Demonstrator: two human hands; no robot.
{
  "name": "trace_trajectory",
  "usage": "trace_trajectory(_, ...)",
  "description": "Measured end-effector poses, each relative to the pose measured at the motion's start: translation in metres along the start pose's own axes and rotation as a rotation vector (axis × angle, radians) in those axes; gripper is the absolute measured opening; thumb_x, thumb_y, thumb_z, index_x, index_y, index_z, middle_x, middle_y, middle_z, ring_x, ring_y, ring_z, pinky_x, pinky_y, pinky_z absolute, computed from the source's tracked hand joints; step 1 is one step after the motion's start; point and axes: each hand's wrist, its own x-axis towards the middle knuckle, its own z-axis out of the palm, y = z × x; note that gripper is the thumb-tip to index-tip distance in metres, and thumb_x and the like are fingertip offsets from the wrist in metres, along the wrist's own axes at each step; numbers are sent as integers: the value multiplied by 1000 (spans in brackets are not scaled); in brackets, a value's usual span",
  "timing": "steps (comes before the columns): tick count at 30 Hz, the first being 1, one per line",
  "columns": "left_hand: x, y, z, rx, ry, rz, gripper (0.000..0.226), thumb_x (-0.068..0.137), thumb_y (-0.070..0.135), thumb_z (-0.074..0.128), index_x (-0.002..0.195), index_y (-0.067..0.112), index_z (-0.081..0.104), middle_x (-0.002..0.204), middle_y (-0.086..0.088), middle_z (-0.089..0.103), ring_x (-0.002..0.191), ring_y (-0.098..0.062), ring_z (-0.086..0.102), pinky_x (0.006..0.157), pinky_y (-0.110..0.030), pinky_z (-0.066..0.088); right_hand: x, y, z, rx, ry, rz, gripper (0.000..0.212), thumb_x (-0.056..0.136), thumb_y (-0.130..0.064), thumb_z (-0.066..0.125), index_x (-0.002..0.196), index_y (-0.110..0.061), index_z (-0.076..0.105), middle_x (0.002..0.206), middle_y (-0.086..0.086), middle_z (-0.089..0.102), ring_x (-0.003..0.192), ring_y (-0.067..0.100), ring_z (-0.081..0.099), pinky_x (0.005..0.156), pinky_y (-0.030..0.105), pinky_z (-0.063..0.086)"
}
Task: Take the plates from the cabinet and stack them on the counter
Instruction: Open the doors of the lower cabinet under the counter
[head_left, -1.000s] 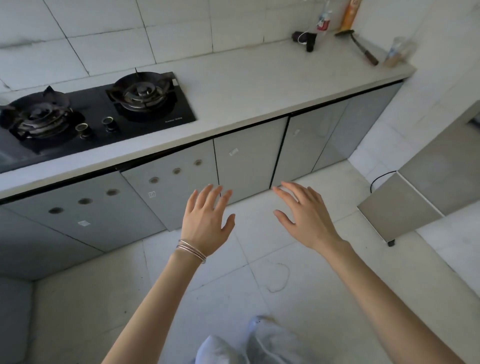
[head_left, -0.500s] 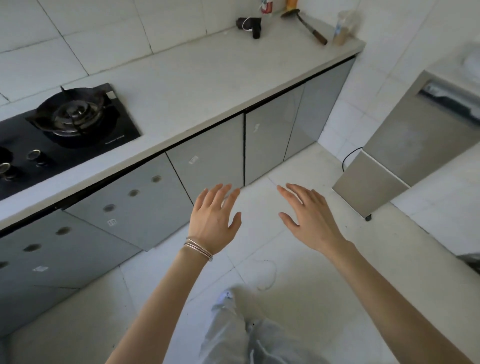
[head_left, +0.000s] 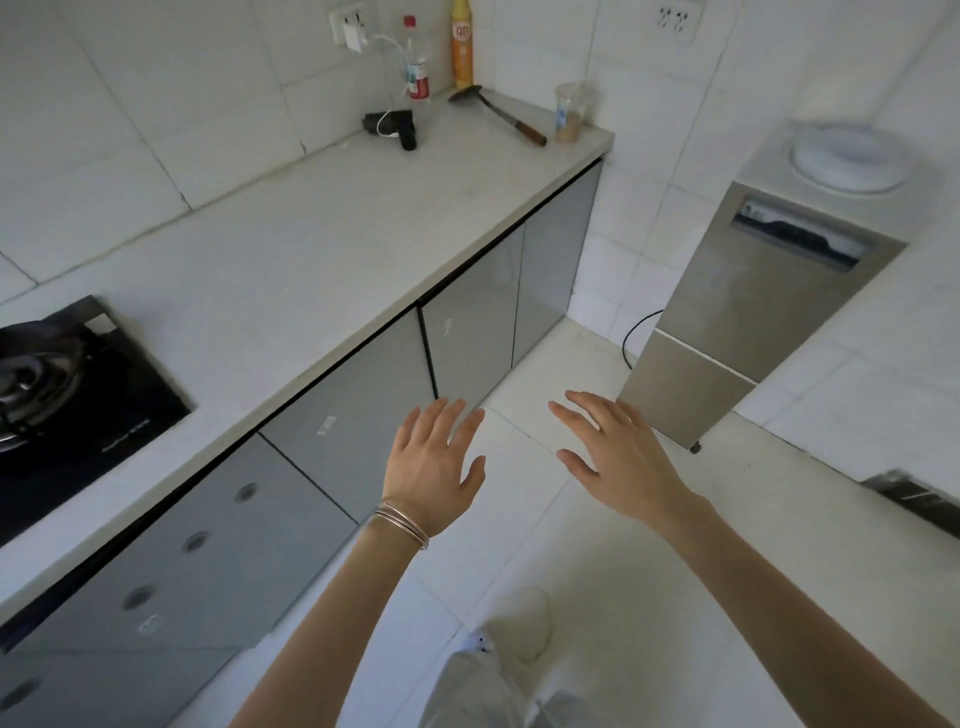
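Note:
A steel cabinet (head_left: 727, 332) stands at the right by the tiled wall, its front closed, with a stack of white plates (head_left: 849, 156) on its top. The pale counter (head_left: 311, 249) runs from lower left to upper right over closed grey cabinet doors (head_left: 467, 338). My left hand (head_left: 434, 467), with bangles at the wrist, and my right hand (head_left: 615, 452) hover over the floor in front of the doors. Both have straight spread fingers and hold nothing.
A black gas hob (head_left: 67, 395) sits on the counter's left part. At the counter's far end lie a black charger device (head_left: 395, 127), two bottles (head_left: 460, 47), a spatula (head_left: 498, 117) and a plastic cup (head_left: 569, 111). A cable (head_left: 636, 332) runs on the floor beside the steel cabinet.
My view has swung to the right along the counter, bringing the steel cabinet and the plates on it into sight. Both hands stay open and keep their pose.

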Motion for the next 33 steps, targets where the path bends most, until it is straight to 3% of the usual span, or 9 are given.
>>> trace_trajectory(8,67,-32,-10,13,39,91,50,83,38,40,125,14,53,124,-12,57,119,-34,50,101,-49,38,53,11,-7,-17,54,66,52,86,-41,37,132,-18,45,133,7,50,119,24,50,96,47,42)
trace_trajectory(18,105,-24,23,10,-23,97,50,84,38,38,123,13,55,124,-11,58,119,-32,51,101,-51,38,77,51,12,3,-2,96,52,87,-41,36,134,-18,42,133,8,50,118,26,50,95,48,43)
trace_trajectory(23,137,-8,35,24,-33,40,51,83,39,37,124,14,55,124,-11,58,118,-32,51,101,-51,36,94,89,12,12,-27,56,53,87,-42,34,133,-18,43,132,8,51,117,25,52,95,47,44)
trace_trajectory(29,186,26,45,32,-23,-31,51,83,40,37,124,15,54,126,-11,57,119,-33,50,102,-50,35,129,148,1,-4,-5,-51,51,87,-32,56,133,-16,44,133,10,50,118,26,51,98,49,42)
trace_trajectory(33,203,38,49,34,-5,-121,50,83,39,37,124,15,54,125,-11,58,119,-32,51,101,-51,37,157,175,-6,-1,-10,-149,51,86,-31,58,132,-15,45,132,10,51,118,26,51,98,49,41)
